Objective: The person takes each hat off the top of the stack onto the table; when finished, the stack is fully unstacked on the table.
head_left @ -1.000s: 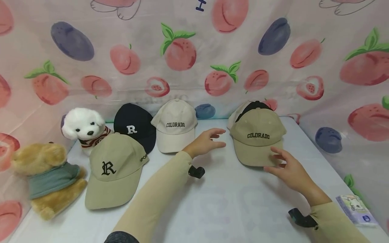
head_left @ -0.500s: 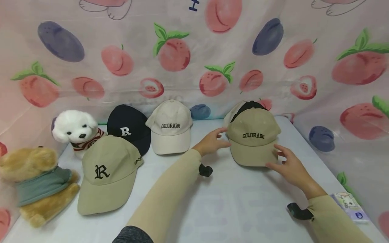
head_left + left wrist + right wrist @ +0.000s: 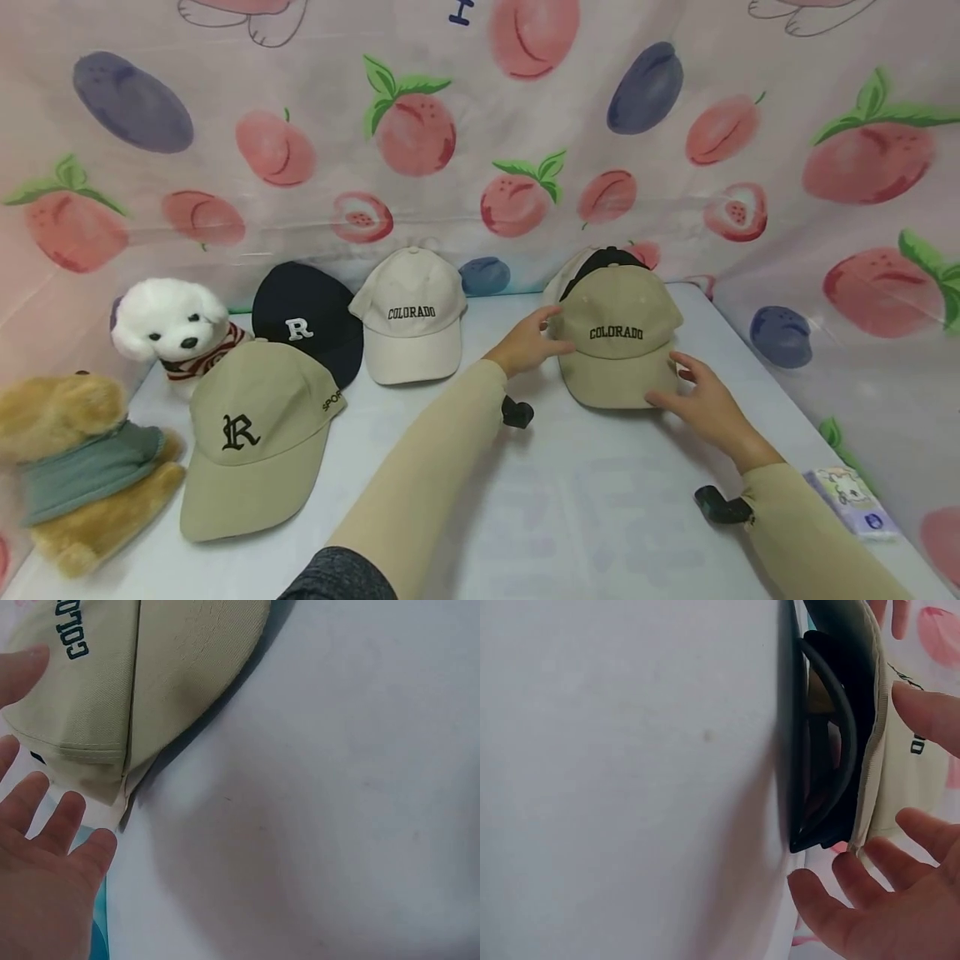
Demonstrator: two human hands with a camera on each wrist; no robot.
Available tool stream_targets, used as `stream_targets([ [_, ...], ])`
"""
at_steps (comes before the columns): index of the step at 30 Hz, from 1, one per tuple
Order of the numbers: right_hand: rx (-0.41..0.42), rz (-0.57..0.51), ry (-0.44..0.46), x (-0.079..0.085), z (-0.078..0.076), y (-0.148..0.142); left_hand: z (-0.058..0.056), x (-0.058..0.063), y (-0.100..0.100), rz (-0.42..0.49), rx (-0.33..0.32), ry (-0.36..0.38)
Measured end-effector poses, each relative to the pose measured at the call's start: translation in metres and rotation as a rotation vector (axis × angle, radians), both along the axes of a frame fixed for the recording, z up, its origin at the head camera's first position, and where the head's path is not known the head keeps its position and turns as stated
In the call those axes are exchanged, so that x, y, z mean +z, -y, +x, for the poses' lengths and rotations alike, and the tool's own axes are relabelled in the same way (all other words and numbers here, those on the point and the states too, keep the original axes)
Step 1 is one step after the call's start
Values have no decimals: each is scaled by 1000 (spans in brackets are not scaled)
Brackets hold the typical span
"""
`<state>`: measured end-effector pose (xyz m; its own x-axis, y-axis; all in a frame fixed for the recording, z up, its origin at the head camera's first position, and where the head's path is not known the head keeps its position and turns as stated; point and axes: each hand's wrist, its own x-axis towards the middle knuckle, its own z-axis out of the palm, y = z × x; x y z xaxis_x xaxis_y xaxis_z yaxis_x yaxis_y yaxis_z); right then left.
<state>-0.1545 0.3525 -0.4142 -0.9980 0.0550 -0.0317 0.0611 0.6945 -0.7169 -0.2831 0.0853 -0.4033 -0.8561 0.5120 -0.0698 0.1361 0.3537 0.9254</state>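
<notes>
A khaki baseball cap (image 3: 615, 321) with COLORADO on its front stands at the right of the table, overlapping a black cap (image 3: 609, 257) and a pale cap (image 3: 567, 273) behind it. My left hand (image 3: 525, 342) is at its left side, thumb near the front and fingers spread and only slightly bent in the left wrist view. On the other side my right hand (image 3: 705, 408) stands by the brim's right end, thumb in front and fingers apart. Under the khaki brim, the right wrist view shows a dark brim (image 3: 845, 742). Whether either hand touches the cap is unclear.
Left of the hands are a white COLORADO cap (image 3: 412, 317), a dark R cap (image 3: 307, 321) and a khaki R cap (image 3: 258, 437). A white plush dog (image 3: 172, 321) and a brown plush bear (image 3: 90, 475) sit further left. A small packet (image 3: 851, 500) lies at the right edge.
My left hand has moved right, up to the khaki COLORADO cap's left side. The right hand stays by the brim. The head view has turned slightly right; the caps keep their places.
</notes>
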Motion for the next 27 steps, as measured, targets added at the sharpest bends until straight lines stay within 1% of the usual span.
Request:
stream_targets([
  [3,-5,-8,30,-1,-4,0,-2,1,-1,0,1,3],
  [7,-19,-26,64,0,-6,1,-3,4,-5,3,-20,11],
  [11,-23,-33,72,1,-5,2,-3,5,-9,23,-46,22],
  [17,-21,-41,71,1,-7,3,-4,3,-12,75,-47,58],
  [24,-27,-35,79,0,-6,2,-4,6,-14,97,-49,23],
  [27,-28,-34,82,0,-4,0,-4,8,-14,96,-46,24],
])
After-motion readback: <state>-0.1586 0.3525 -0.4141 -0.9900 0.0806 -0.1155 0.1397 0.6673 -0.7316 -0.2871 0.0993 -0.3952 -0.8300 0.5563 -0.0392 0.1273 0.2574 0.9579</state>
